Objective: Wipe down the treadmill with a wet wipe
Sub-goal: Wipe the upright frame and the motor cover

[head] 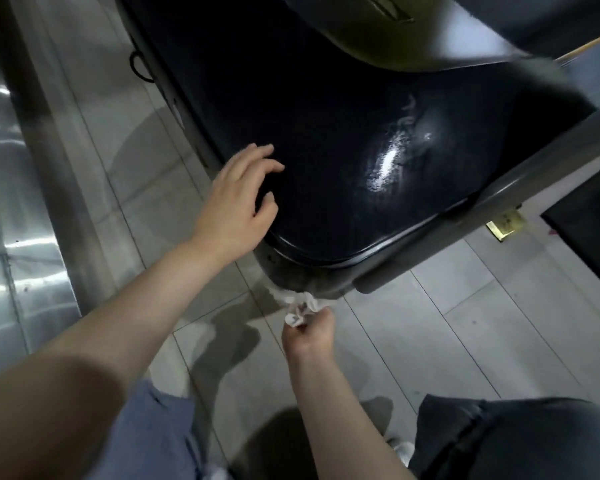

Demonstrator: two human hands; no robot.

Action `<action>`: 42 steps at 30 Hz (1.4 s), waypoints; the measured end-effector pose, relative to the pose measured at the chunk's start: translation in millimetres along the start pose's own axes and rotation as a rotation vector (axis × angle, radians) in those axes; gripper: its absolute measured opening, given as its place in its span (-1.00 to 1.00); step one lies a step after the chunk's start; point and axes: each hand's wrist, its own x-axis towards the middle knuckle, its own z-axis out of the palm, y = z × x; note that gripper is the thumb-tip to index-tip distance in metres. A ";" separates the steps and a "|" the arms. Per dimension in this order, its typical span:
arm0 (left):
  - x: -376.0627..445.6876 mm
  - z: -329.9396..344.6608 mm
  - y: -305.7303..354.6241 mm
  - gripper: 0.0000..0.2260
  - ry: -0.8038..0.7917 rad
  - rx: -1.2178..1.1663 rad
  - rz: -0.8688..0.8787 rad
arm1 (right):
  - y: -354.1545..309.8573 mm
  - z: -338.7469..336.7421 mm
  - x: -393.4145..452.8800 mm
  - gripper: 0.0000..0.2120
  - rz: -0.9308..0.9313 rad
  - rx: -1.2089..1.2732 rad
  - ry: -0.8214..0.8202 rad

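Right hand (308, 336) pinches our wet wipe (300, 304) against the treadmill (326, 150) cover's lower edge; left hand (238, 202) rests spread on top. Next, we'd sweep along the rim.

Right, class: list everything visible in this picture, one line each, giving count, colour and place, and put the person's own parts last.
treadmill cover: one, glossy black, centre, with a wet streak on its right
grey frame bar: one, grey, right, slanting along the cover's edge
wet wipe: one, white, crumpled, at the cover's lower edge
floor tiles: many, pale grey, below
metal panel: one, silvery, far left
left hand: one, fingers spread, at the cover's left edge
right hand: one, gripping the wipe
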 end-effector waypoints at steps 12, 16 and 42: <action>54.6 67.6 95.2 -0.61 -0.180 0.189 0.352 | -113.4 32.2 25.5 -0.89 -0.582 -0.444 0.071; 76.7 85.1 109.6 -0.60 -0.216 0.280 0.428 | -118.1 21.3 26.4 -0.70 -0.695 -0.666 -0.043; 92.5 102.6 115.5 -0.60 -0.155 0.520 0.571 | -237.4 -17.0 103.3 -0.85 -2.108 -2.260 -0.701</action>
